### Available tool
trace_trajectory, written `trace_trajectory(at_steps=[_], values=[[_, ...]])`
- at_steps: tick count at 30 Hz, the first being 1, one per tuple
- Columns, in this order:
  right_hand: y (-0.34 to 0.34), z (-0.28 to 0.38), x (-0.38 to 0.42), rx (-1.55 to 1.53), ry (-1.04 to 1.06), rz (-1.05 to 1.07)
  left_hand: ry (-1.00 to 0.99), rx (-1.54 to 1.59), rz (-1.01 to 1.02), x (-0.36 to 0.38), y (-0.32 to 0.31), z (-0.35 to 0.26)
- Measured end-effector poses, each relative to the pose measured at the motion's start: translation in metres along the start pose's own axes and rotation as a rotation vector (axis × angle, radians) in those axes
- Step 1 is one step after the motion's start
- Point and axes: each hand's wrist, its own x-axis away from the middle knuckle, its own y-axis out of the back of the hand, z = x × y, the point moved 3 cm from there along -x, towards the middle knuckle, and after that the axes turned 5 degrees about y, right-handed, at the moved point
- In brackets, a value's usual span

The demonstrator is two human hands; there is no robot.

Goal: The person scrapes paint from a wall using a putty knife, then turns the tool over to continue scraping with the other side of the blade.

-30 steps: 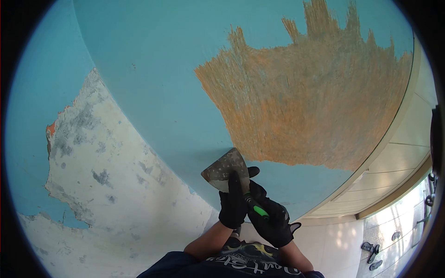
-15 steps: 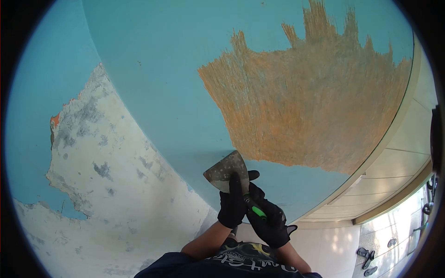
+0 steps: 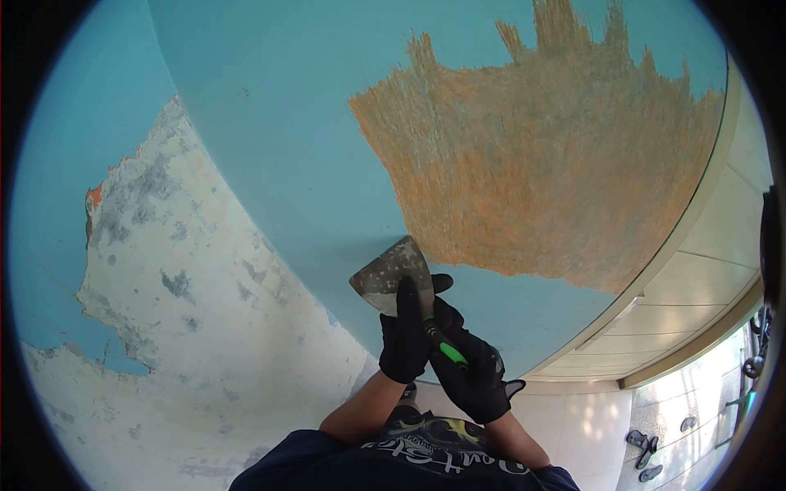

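Head camera: pale lettering runs across the dark shirt [image 3: 442,462] at the bottom edge, upside down and too warped to read. Above it, both hands wear black gloves. The left hand [image 3: 403,340] is pressed flat, fingers together, on the back of the scraper [image 3: 391,274] blade. The right hand [image 3: 468,372] is wrapped around its green handle. The blade's edge lies against the turquoise paint [image 3: 278,123], just beside the scraped orange patch [image 3: 557,155]. To the left is bare white plaster [image 3: 196,327], flaked and grey-spotted. Sandals [image 3: 647,446] lie on the floor at far right.
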Motion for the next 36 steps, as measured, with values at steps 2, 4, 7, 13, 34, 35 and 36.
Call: trace_trajectory(at_steps=[2, 4, 7, 13, 34, 35, 36], values=[[0.001, 0.003, 0.001, 0.025, 0.037, -0.001, -0.011, -0.03, -0.022, -0.003, 0.003, -0.001], [-0.005, -0.001, 0.004, 0.012, 0.022, -0.006, 0.003, -0.044, 0.04, -0.001, 0.001, -0.001], [-0.005, -0.008, 0.006, -0.014, -0.017, 0.003, 0.03, -0.027, -0.019, 0.0, 0.001, 0.001], [-0.008, 0.001, -0.006, 0.06, 0.073, -0.032, -0.006, 0.025, 0.017, -0.009, 0.001, -0.01], [-0.012, -0.003, 0.011, 0.022, -0.081, -0.087, 0.084, 0.017, 0.078, -0.001, 0.007, -0.001], [-0.013, -0.005, 0.008, 0.024, -0.074, -0.071, 0.095, -0.001, 0.063, -0.003, 0.007, -0.001], [-0.014, -0.006, 0.01, 0.025, -0.079, -0.053, 0.078, 0.019, 0.057, -0.004, 0.007, -0.002]])
